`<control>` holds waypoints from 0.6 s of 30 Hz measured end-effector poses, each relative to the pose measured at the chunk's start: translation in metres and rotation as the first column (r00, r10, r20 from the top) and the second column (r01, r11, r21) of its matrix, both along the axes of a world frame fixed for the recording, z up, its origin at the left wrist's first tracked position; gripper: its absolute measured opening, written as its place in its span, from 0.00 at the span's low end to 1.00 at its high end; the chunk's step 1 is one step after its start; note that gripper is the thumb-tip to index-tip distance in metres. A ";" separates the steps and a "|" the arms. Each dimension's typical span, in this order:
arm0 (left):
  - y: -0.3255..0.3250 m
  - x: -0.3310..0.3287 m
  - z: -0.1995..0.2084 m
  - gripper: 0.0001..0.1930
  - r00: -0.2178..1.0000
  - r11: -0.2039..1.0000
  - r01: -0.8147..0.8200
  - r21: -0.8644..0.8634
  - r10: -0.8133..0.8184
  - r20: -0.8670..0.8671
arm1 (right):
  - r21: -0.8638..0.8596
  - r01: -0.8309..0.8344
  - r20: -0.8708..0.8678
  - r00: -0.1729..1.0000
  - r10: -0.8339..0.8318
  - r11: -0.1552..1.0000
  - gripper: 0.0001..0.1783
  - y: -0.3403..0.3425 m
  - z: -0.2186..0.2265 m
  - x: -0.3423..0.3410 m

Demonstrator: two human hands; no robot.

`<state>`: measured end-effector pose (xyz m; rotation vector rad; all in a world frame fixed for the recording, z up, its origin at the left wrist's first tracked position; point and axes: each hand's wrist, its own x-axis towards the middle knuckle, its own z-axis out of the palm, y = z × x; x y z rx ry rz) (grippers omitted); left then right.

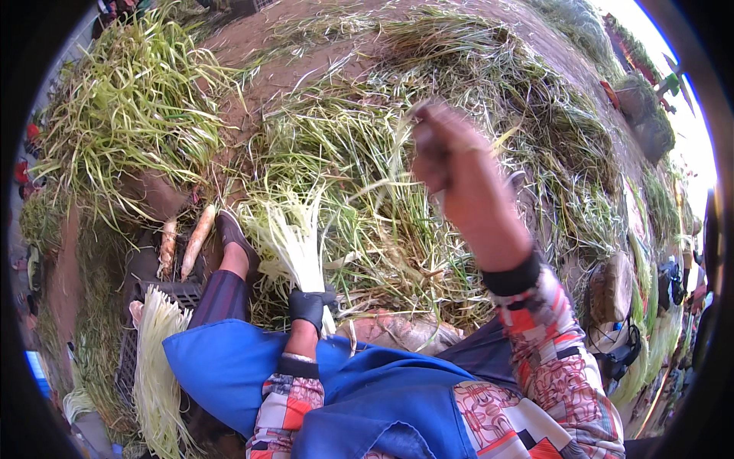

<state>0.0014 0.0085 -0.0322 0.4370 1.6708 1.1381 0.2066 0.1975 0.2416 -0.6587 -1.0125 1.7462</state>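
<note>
My left hand (309,307), in a black glove, grips a bunch of white-stemmed leeks (294,237) by the lower stalks; their pale ends fan upward over the cut greens. My right hand (457,172) is raised higher and to the right, blurred, with its fingers closed on a thin pale leaf strip (399,145) that trails down toward the bunch. A blue apron (245,359) covers my lap below both hands.
Heaps of green leaf trimmings (359,153) cover the ground ahead and another pile (130,99) lies at the left. A black crate (164,294) at the left holds cleaned white stalks (157,367); two long pale roots (195,241) lie above it. My shoe (233,233) rests beside them.
</note>
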 end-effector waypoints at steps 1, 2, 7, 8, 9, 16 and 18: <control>0.000 0.004 0.009 0.13 0.981 0.996 -0.064 0.057 0.053 0.188 | -0.155 0.004 0.094 0.996 0.011 0.988 0.11 -0.002 -0.030 -0.015; -0.002 0.005 0.018 0.14 0.967 0.998 -0.009 0.070 -0.009 0.254 | -0.197 0.025 0.196 0.981 0.014 0.980 0.10 -0.007 -0.062 -0.030; -0.016 0.027 0.045 0.16 0.610 0.993 -0.116 0.009 0.064 0.790 | -0.485 0.111 0.406 0.907 0.111 0.867 0.08 -0.047 -0.201 -0.079; -0.020 0.033 0.045 0.15 0.520 0.994 -0.107 0.031 0.029 0.853 | -0.467 0.160 0.394 0.918 0.043 0.870 0.09 -0.058 -0.221 -0.091; -0.020 0.038 0.043 0.14 0.466 0.992 -0.093 -0.081 0.115 0.877 | -0.354 0.179 0.482 0.876 0.015 0.918 0.09 -0.065 -0.238 -0.100; -0.014 0.020 0.050 0.11 0.409 0.995 -0.065 -0.080 0.099 0.907 | 0.173 -0.036 0.814 0.567 -0.122 0.984 0.18 -0.037 -0.323 -0.058; -0.012 -0.009 0.067 0.16 0.033 0.937 -0.341 0.076 -0.069 0.997 | 0.111 0.127 0.838 0.522 -0.162 0.986 0.16 -0.012 -0.338 -0.026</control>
